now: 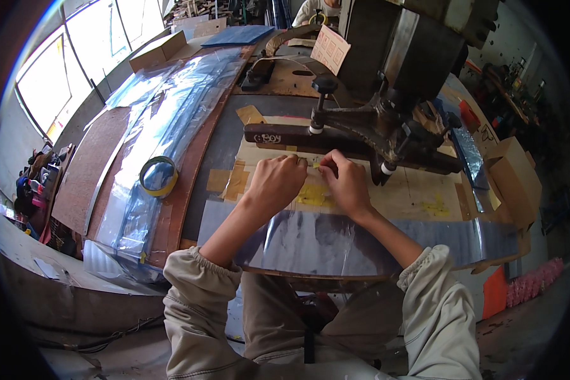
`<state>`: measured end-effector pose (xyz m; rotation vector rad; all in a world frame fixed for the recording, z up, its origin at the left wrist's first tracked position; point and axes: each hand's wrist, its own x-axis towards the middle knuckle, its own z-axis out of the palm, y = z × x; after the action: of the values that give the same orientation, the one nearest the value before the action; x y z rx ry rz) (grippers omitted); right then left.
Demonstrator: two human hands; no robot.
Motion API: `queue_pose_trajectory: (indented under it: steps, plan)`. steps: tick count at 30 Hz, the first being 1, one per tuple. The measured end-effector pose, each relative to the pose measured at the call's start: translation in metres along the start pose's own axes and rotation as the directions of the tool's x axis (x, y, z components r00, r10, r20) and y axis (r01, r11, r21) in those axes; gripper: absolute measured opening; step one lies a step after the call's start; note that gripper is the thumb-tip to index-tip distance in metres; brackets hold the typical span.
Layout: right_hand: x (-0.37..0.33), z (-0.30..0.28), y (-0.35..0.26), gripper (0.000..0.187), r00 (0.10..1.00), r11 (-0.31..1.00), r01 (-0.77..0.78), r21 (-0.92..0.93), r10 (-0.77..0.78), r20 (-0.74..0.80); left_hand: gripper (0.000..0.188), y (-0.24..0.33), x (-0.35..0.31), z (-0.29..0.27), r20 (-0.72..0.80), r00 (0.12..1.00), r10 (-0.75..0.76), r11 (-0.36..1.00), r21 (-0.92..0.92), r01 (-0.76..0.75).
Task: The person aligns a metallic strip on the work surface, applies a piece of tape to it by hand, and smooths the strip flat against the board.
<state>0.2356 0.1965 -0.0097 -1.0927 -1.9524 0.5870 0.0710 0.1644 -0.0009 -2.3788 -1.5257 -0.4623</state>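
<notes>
My left hand [277, 179] is closed with its knuckles up, over the pale wooden board [386, 196]; its fingertips are hidden from view. Close beside it, my right hand [348, 185] pinches thumb to finger. A small bit of yellow tape [315, 166] shows at the right fingertips, between the two hands. Below them, yellow tape [315, 196] is stuck to the board. Just beyond the hands a dark bar [285, 135] lies across the board under a black metal clamp arm [354, 120] of the machine.
A roll of yellow tape [171, 185] lies at left on blue clear plastic film [171, 120]. The machine's dark column [424, 50] rises at the far right. A cardboard box [516, 177] stands at right. Clear sheeting [335, 240] covers the near table edge. Another person [310, 9] is at the back.
</notes>
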Motion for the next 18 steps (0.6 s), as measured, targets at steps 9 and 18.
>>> queue_pose_trajectory:
  steps: [9,18]
  plan:
    - [0.001,0.006,0.015,0.005,0.974,0.971,0.189,-0.149,-0.204,-0.096,0.010,0.005,-0.006,-0.007,0.061,0.995,-0.083,0.993,-0.082,0.088]
    - [0.006,0.003,0.019,0.007,0.964,0.921,0.217,-0.324,-0.254,-0.077,0.006,0.009,-0.005,-0.003,0.109,0.991,-0.072,0.988,-0.127,0.086]
